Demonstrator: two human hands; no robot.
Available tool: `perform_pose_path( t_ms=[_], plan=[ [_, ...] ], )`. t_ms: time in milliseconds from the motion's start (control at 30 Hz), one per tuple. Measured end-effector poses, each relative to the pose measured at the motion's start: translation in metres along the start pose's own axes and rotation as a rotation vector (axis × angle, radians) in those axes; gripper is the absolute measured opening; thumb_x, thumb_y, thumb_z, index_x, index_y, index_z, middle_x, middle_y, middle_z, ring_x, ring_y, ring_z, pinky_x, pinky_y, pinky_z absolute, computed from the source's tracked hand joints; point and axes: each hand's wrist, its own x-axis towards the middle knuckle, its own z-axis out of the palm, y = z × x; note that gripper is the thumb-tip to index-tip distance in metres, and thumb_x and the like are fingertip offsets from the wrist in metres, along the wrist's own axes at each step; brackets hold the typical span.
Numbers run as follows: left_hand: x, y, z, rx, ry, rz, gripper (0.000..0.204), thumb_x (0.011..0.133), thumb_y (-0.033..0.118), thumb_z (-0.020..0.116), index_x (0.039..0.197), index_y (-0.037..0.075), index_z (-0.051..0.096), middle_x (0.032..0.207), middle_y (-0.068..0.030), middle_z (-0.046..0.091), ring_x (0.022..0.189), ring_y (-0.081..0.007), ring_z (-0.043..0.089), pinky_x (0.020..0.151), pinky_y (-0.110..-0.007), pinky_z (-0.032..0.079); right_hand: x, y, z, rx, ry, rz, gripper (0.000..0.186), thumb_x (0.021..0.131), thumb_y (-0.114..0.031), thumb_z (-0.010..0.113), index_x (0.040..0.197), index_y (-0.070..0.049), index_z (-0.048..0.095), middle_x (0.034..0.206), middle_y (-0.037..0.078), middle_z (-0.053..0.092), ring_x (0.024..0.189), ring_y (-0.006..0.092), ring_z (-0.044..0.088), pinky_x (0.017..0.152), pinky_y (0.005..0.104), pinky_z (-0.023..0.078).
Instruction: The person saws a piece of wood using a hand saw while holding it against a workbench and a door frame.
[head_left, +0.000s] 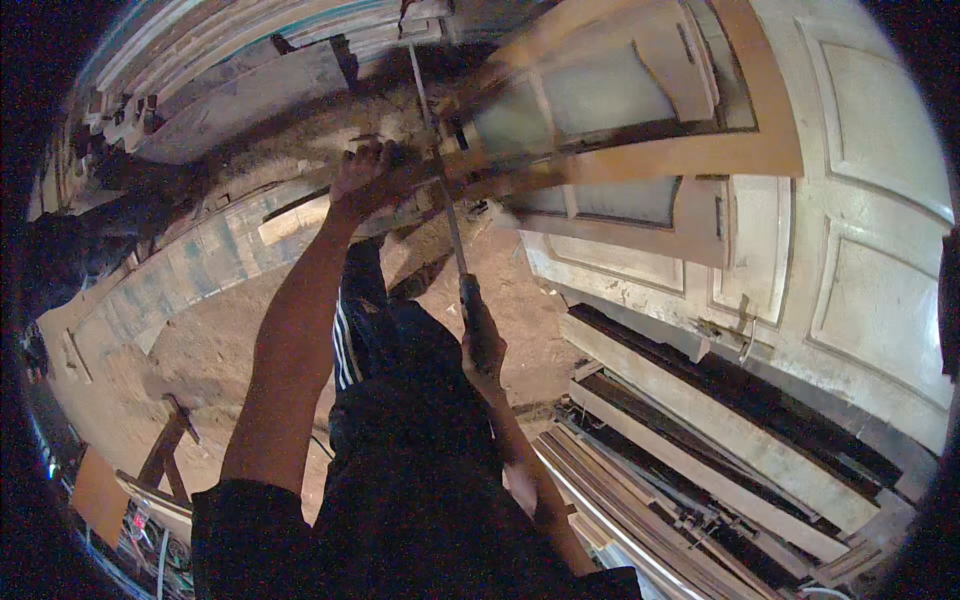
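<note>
My right hand is closed around the dark handle of a long tool with a thin straight blade; whether it is a saw seen edge-on, I cannot tell. The blade points away from me, past the left hand's right side, up to the top of the view. My left hand reaches forward with its fingers curled down over something dark and blurred. What it grips is hidden in shadow. Beneath it, a long pale plank runs off to the left.
A brown wooden door with glass panes leans at the upper right, before white panelled doors. Long boards and thin strips lie at the lower right. Stacked planks fill the upper left. A hammer-like tool rests at the left.
</note>
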Motion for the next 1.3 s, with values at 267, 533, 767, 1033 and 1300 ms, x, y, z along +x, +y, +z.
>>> perform_pose_path(
  t_ms=[267,533,767,1033,1300],
  plan=[
    [0.001,0.003,0.0,0.055,0.187,0.094,0.08,0.081,0.05,0.074,0.144,0.01,0.045,0.129,-0.0146,0.062,0.12,-0.0326,0.061,0.099,-0.048,0.049,0.001,-0.013,-0.014,0.048,0.034,-0.025,0.046,0.094,-0.011,0.065,0.137,0.002,0.055,0.117,0.015,0.069,0.104,0.0202,0.066,0.09,0.0359,0.052],
    [-0.028,0.0,-0.017,-0.118,0.654,0.333,0.069,0.079,0.05,0.074,0.132,0.009,0.055,0.121,-0.016,0.061,0.113,-0.0337,0.062,0.091,-0.05,0.049,-0.004,0.004,-0.004,0.012,0.072,-0.131,0.043,0.093,-0.009,0.064,0.134,0.003,0.057,0.108,0.013,0.069,0.091,0.0167,0.063,0.08,0.031,0.052],
    [-0.079,0.009,-0.021,-0.062,0.852,0.222,0.07,0.072,0.052,0.079,0.119,0.004,0.061,0.114,-0.0175,0.06,0.104,-0.0369,0.06,0.087,-0.05,0.047,-0.021,0.0,-0.029,0.115,-0.024,-0.076,0.05,0.089,-0.008,0.063,0.137,0.001,0.056,0.131,0.02,0.066,0.122,0.0297,0.065,0.103,0.0389,0.049],
    [-0.114,0.004,-0.012,-0.231,0.665,0.162,0.088,0.072,0.054,0.084,0.135,0.0,0.055,0.123,-0.0237,0.057,0.115,-0.0429,0.056,0.097,-0.053,0.046,-0.026,0.006,-0.003,0.195,0.116,-0.204,0.038,0.092,-0.003,0.064,0.129,0.005,0.06,0.107,0.012,0.069,0.09,0.0158,0.063,0.079,0.0295,0.052],
    [-0.1,-0.034,-0.058,-0.146,0.262,-0.16,0.12,0.067,0.09,0.063,0.147,0.003,0.044,0.146,-0.0273,0.047,0.135,-0.0431,0.047,0.113,-0.055,0.036,-0.046,-0.032,0.007,0.577,0.041,-0.154,0.038,0.093,-0.006,0.064,0.129,0.005,0.06,0.108,0.009,0.069,0.094,0.0143,0.065,0.083,0.0297,0.053]
  ],
)
